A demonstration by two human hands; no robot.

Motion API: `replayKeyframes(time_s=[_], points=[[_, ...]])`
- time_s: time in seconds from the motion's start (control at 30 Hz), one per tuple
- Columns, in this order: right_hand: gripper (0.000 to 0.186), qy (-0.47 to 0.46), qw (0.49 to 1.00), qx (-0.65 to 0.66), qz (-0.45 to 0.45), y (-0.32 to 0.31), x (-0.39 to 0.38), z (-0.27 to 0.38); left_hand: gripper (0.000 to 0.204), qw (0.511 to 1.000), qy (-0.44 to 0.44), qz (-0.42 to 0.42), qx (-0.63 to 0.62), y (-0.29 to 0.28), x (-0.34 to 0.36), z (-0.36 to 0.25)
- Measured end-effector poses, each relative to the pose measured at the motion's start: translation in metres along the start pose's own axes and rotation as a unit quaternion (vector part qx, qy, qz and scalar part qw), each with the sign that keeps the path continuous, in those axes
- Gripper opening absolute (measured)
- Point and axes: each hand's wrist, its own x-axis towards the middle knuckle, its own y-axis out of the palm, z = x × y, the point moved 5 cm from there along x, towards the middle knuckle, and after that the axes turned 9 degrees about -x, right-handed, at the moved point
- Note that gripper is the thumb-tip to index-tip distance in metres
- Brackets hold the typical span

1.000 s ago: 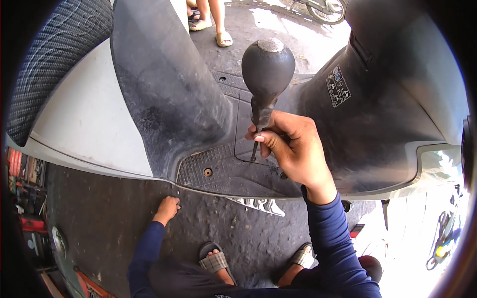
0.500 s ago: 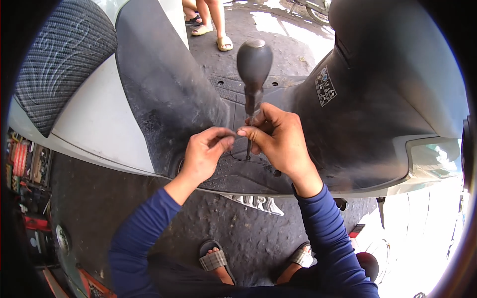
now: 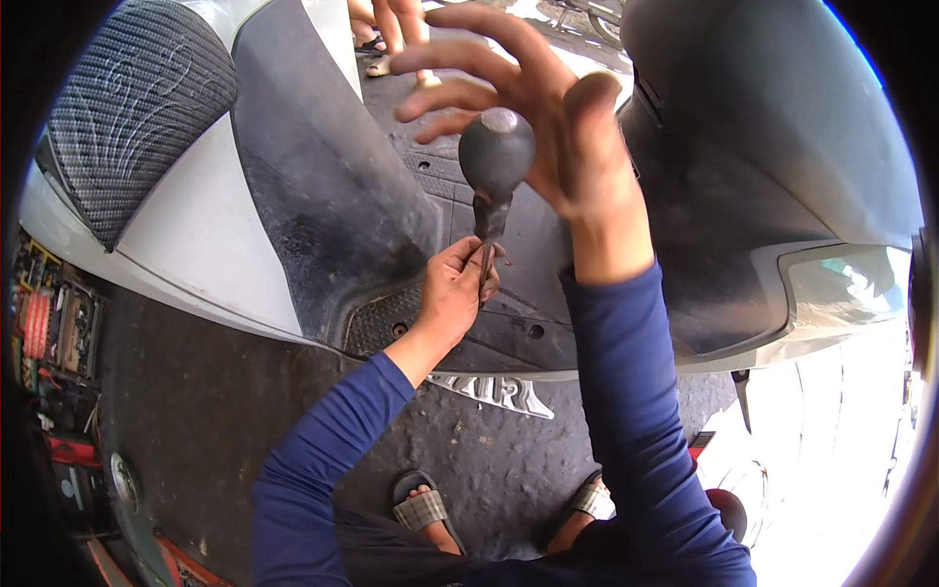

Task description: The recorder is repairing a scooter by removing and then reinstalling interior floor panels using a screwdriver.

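A screwdriver [image 3: 496, 161] with a dark bulb-shaped handle and a pale round cap stands roughly upright over the scooter's black floorboard [image 3: 538, 279]. Low on its thin shaft, my left hand [image 3: 453, 298] has its fingers pinched. The tip is hidden below that hand. My right hand [image 3: 558, 122] is raised around the far right side of the handle, its fingers spread and slightly blurred; no grip on the handle shows. A dark hole [image 3: 535, 332] in the floorboard lies to the right of my left hand.
The scooter's textured seat [image 3: 147, 108] and pale side panel [image 3: 196, 230] rise on the left; its dark front shield [image 3: 724, 205] rises on the right. Tools [image 3: 49, 333] crowd the far left edge. Another person's legs [image 3: 389, 29] stand beyond the scooter.
My right hand has left the shaft and risen beside the handle, its fingers now spread. My left hand has moved right onto the shaft. The view has shifted slightly.
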Motion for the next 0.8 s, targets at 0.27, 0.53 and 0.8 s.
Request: replayKeyframes(time_s=[0.27,0.53,0.8], points=[[0.058,0.191,0.962,-0.187,-0.063,-0.022,-0.076,-0.094,0.017,0.992,0.060,-0.054,0.097,-0.005,-0.004,-0.010],[0.043,0.170,0.971,-0.037,0.162,0.024,0.003,-0.010,0.023,1.000,-0.019,0.003,0.019,-0.003,0.000,-0.003],[0.031,0.170,0.953,-0.232,0.099,0.031,0.008,-0.007,0.022,1.000,-0.012,0.000,-0.007,-0.005,0.000,-0.004]])
